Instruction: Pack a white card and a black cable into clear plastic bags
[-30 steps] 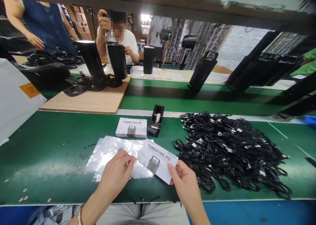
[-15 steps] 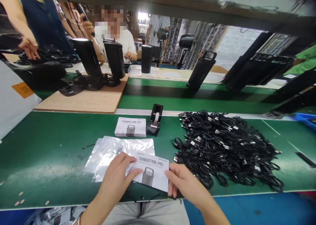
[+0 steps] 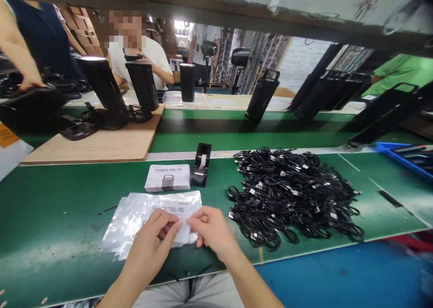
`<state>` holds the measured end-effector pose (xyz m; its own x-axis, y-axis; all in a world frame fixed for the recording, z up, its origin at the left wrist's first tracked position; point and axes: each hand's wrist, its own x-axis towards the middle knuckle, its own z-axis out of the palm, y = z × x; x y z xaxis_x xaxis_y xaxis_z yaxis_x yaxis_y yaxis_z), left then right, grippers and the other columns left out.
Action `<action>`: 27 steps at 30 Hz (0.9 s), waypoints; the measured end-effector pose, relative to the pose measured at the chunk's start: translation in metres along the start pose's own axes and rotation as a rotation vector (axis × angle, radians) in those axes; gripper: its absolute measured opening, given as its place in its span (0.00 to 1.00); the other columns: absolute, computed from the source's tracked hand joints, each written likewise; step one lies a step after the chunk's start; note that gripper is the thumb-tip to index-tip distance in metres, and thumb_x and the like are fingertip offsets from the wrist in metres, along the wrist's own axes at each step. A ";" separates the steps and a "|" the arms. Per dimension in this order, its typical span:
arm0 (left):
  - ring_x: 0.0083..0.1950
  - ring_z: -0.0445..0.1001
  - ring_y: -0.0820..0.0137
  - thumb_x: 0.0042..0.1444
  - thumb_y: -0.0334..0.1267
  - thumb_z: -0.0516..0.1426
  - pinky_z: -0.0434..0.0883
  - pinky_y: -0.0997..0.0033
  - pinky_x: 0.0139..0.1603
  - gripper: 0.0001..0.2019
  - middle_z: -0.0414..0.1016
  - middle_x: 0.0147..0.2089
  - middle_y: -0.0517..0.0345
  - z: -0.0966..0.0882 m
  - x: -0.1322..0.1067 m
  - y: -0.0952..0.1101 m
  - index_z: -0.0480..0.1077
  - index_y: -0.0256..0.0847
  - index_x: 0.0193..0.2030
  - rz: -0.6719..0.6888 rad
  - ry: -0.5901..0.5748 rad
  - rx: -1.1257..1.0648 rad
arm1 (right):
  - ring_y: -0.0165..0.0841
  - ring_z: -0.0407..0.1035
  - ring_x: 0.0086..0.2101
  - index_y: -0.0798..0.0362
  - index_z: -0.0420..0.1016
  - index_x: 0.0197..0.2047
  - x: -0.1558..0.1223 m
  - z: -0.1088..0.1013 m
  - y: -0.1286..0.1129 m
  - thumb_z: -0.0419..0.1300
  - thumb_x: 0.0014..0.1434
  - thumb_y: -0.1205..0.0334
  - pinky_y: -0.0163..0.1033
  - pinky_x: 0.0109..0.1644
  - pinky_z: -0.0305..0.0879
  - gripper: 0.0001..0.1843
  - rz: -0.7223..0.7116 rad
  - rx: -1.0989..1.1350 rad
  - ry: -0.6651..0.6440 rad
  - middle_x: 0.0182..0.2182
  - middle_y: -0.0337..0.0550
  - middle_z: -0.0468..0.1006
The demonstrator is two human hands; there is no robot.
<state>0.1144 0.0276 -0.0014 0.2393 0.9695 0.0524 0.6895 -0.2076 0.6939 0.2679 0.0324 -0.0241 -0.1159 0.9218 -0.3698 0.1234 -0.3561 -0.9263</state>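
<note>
A white instruction booklet (image 3: 183,230) lies between my two hands over a small stack of clear plastic bags (image 3: 117,227). Its speaker cover does not face me, and whether it is partly in a bag I cannot tell. My left hand (image 3: 157,231) is closed at its left side, thumb and fingers pinched. On the right, my right hand (image 3: 209,229) pinches the other side, close to the left fingertips. Behind the bags sits a stack of printed booklets (image 3: 167,178) marked THUNDER TRAIL PRO, beside a black tape dispenser (image 3: 201,166).
A large pile of coiled black cables (image 3: 294,199) covers the right of the green bench. Black speakers (image 3: 262,94) stand across the back, some near a wooden board (image 3: 101,148). A blue tray (image 3: 406,157) sits far right. Several people are across the bench.
My right hand has moved left, close to my left hand. The booklet's cover has gone from view. Across the bench, a co-worker's hand has come down onto a black item.
</note>
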 end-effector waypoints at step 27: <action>0.32 0.68 0.69 0.55 0.46 0.51 0.66 0.71 0.35 0.10 0.68 0.30 0.60 0.006 0.002 -0.022 0.66 0.43 0.32 -0.175 0.062 -0.195 | 0.32 0.68 0.34 0.51 0.71 0.38 -0.025 -0.024 -0.025 0.52 0.58 0.63 0.33 0.37 0.59 0.08 -0.386 -0.729 -0.110 0.34 0.40 0.72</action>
<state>0.1035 0.0332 -0.0209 0.0810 0.9959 -0.0410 0.5703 -0.0126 0.8213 0.2916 0.0222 0.0100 -0.3717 0.9252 -0.0757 0.6584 0.2053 -0.7241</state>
